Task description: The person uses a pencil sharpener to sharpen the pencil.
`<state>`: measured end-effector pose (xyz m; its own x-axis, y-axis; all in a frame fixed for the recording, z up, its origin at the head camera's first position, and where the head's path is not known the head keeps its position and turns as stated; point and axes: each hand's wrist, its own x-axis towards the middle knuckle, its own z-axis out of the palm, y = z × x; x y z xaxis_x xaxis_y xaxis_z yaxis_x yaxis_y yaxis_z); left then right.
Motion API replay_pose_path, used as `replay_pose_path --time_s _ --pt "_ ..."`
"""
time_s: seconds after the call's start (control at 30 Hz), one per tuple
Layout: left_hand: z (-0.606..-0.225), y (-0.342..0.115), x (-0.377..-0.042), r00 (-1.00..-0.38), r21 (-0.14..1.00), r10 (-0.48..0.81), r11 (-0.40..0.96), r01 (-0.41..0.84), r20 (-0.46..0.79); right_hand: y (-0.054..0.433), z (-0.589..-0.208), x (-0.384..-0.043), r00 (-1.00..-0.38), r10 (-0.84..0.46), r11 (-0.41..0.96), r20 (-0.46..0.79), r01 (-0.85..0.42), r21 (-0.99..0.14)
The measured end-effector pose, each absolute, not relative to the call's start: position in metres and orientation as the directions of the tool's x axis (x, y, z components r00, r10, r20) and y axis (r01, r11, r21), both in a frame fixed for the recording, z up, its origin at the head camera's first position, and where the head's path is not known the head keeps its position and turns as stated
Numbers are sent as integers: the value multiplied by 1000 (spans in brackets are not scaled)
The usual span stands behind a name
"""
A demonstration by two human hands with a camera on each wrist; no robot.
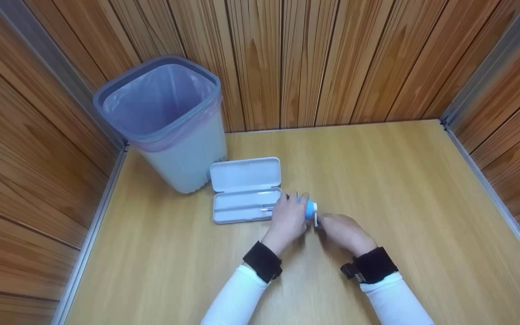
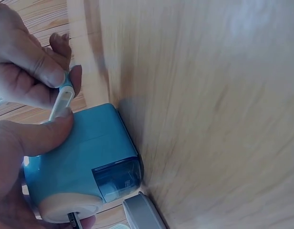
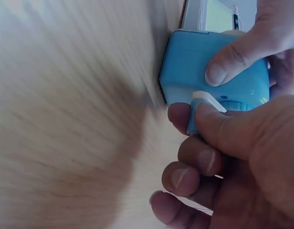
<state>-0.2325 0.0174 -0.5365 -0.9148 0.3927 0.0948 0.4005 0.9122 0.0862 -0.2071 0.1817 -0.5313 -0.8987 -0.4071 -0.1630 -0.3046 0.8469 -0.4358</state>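
Sharpening pencil, I judge: my left fingers grip sharpener, right fingers pinch crank knob; next turn likely calls for steady left hold.

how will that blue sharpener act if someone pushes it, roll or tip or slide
The blue sharpener probably won't roll, since its body looks boxy with flat sides. Its smooth casing suggests it may slide fairly easily. The crank, sticking out at one end, would likely turn or catch if bumped.
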Motion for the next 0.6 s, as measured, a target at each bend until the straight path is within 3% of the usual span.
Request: replay_pose_path --time_s 0.6 --pt "-535 18 -235 -920 129 386 911 391 66 179 -507 -200 -895 -434 827 -108 -348 -441"
